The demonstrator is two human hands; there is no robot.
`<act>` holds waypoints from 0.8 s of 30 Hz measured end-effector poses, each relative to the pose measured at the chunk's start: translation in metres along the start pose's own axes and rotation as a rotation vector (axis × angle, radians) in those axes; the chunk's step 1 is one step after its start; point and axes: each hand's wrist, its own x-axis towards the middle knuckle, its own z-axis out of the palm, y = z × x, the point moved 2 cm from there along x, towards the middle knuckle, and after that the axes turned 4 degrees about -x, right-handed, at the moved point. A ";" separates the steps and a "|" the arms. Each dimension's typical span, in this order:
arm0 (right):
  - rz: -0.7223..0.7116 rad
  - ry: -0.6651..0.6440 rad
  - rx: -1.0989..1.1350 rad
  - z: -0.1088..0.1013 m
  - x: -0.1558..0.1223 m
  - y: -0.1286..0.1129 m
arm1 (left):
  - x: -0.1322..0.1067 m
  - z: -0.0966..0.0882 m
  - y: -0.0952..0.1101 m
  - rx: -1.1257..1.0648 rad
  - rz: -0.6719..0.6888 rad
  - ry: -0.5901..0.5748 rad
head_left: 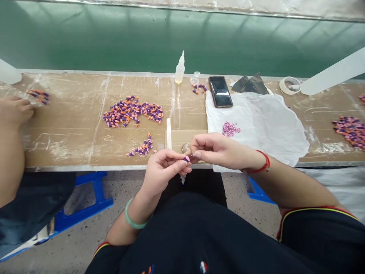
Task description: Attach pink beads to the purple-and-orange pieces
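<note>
Between the thumb and fingers of my left hand (167, 167) is a small purple and pink cone-shaped piece (186, 158). My right hand (213, 150) meets it from the right, thumb and forefinger pinched on a tiny pink bit (192, 155). Just beyond my hands lie a white flat stick (169, 133) and a small cardboard sheet (178, 139). A little pile of purple and orange pieces (142, 147) is left of the stick, with a bigger pile (132, 112) behind it. Tiny pink bits (230, 129) sit heaped on a white cloth (259, 118).
A dropper bottle (180, 68), a small clear cup (195, 78), a phone (221, 91) and a tape roll (290, 85) line the back of the cardboard-covered table. Another person's hand (15, 110) is at the far left. More pieces (350, 131) lie at the right.
</note>
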 end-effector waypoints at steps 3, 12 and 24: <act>-0.033 -0.017 -0.012 0.001 -0.003 -0.004 | -0.002 0.003 0.001 -0.009 0.004 -0.021; -0.121 0.032 -0.086 0.004 -0.006 -0.014 | -0.005 0.006 0.004 -0.011 0.051 -0.021; -0.117 0.065 -0.175 0.006 -0.012 -0.017 | -0.009 0.011 0.002 -0.015 0.105 -0.033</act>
